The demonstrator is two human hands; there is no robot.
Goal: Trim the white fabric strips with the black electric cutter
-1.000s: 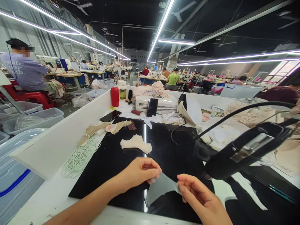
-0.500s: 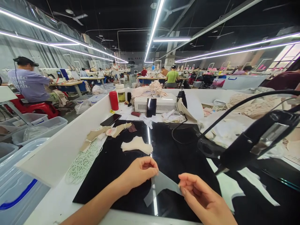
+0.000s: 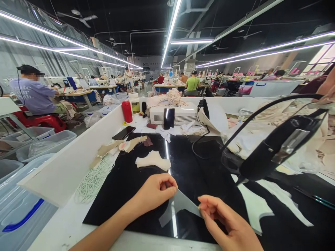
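Observation:
A thin, see-through whitish piece of material (image 3: 180,204) is stretched between my two hands, just over the glossy black work surface (image 3: 206,170). My left hand (image 3: 159,190) pinches its upper left end between thumb and fingertips. At its right end my right hand (image 3: 220,218) pinches the edge, thumb against curled fingers. The lower left part hangs loose toward the board. Beyond my left hand lies a stack of cream cut pieces (image 3: 153,161). Pale green cut fabric (image 3: 255,205) lies right of my right hand.
A black handheld tool (image 3: 277,150) with a cable hangs tilted at right, near a co-worker's hand (image 3: 327,85). Pale green cord (image 3: 94,183) lies coiled at left. A white machine (image 3: 180,116), a phone (image 3: 169,118) and a red bottle (image 3: 127,111) stand at the back. Tweezers (image 3: 314,198) lie far right.
Both hands keep their pinch on the see-through piece, with only slight shifts. The black tool at right has moved a little left, and a co-worker's hand shows above it.

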